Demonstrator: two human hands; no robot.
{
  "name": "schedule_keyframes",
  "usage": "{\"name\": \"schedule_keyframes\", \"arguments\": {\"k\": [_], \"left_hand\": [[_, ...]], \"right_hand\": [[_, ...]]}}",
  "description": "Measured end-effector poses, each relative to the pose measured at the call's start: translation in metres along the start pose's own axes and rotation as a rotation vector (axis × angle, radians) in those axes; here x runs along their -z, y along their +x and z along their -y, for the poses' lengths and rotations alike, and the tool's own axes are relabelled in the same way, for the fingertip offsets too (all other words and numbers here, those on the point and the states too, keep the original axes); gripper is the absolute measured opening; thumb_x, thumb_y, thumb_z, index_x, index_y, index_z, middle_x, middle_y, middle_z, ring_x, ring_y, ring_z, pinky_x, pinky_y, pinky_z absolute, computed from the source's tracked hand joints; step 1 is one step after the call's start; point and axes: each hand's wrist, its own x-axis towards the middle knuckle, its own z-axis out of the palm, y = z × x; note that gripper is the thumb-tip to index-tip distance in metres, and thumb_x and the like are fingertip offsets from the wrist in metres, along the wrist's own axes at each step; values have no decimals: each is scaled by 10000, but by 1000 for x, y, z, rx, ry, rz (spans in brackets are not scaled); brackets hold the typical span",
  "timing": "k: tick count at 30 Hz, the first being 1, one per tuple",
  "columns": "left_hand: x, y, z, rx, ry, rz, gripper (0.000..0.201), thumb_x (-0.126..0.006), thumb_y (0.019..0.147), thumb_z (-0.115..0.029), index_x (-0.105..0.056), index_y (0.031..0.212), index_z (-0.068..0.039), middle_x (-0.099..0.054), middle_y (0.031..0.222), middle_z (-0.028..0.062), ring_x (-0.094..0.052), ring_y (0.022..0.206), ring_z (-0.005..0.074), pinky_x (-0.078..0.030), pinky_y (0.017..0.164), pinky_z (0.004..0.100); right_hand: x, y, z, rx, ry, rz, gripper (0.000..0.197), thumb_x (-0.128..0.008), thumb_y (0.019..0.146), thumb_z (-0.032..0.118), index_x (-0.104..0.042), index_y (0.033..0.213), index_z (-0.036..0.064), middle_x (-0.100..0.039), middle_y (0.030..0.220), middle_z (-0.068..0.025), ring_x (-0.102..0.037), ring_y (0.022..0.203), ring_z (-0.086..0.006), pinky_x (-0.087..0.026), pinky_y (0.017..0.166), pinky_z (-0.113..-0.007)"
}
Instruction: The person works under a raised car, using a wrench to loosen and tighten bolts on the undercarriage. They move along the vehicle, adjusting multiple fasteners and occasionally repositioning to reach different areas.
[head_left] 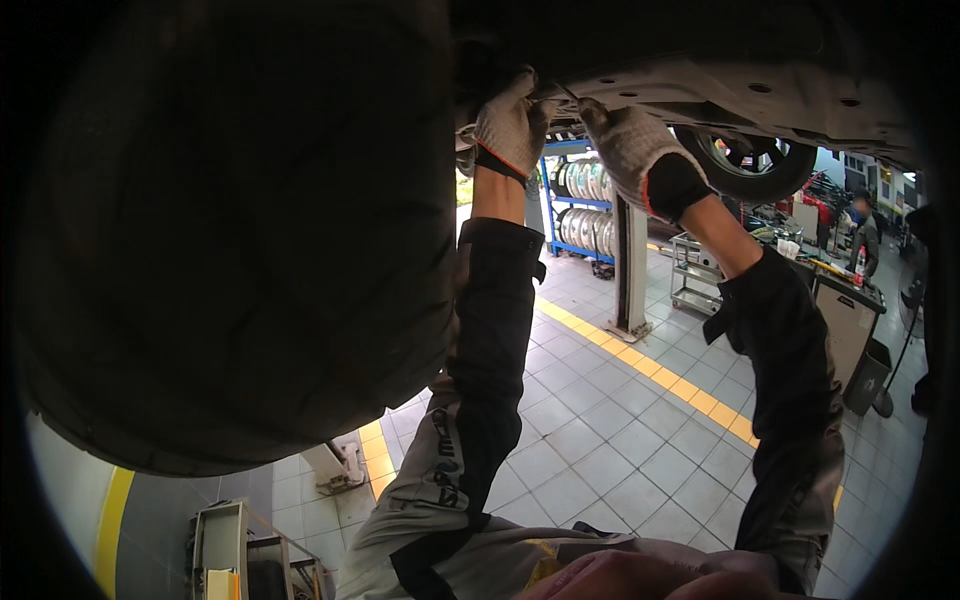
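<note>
Both my hands, in pale knit work gloves with dark cuffs, are raised to the underside of a lifted car (760, 98). My left hand (510, 122) is up in the shadow beside the big dark tire (240, 240), fingers curled in at the underbody. What they grip there is too dark to make out. To the right, my right hand (632, 150) is closed, with a thin dark rod (567, 92) slanting up and left from its fingertips. The rod's far end is lost in the shadow near my left hand.
The tire fills the left side. Past my arms stand a lift post (631, 265), a blue rack (578, 200) of packaged rings, a grey cart (696, 275) and a cabinet (846, 320). Another wheel (745, 160) hangs farther back. A person (864, 235) stands at the far right.
</note>
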Motion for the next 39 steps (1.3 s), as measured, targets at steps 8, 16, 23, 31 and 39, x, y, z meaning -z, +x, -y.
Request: {"name": "schedule_keyframes", "arguments": {"k": [8,16,23,31,39], "left_hand": [[2,9,-7,655,-1533,-72,134,-724,968,-66,-698,1073,-145,-742,1101,1,-648,920,153,-400,665,307],[-2,11,-2,708,-1595,-47,109,-699,977,-83,-684,1086,-86,-728,1047,46,-646,914,200,-432,679,342],[13,8,-22,132,27,131,492,-695,907,-25,-546,1359,101,-702,1120,245,-678,1037,319,-546,960,375],[11,2,-12,-26,175,94,751,-679,930,2,-316,1568,158,-686,1340,269,-636,1312,343,-488,1141,346],[2,3,5,-109,479,80,403,-615,1007,-57,-472,1362,68,-704,1159,158,-636,1135,267,-520,937,358]], "right_hand": [[-24,10,-27,28,-248,-92,384,-405,1169,281,-576,1454,89,-766,1097,-225,-785,901,-347,-660,752,-449],[-20,11,-34,-20,-291,-8,458,-362,1172,268,-419,1624,230,-724,1287,-180,-787,931,-351,-679,714,-475],[-19,10,-36,-86,-158,-99,524,-280,1168,508,-540,1487,184,-780,994,-198,-794,844,-357,-665,674,-491],[-32,27,-64,15,-264,-245,696,-298,1137,637,-632,1304,49,-768,790,-198,-800,765,-336,-654,665,-468],[-40,30,-42,-125,-114,-109,680,-312,1114,680,-666,1309,134,-798,982,-213,-804,912,-357,-651,729,-487]]}}
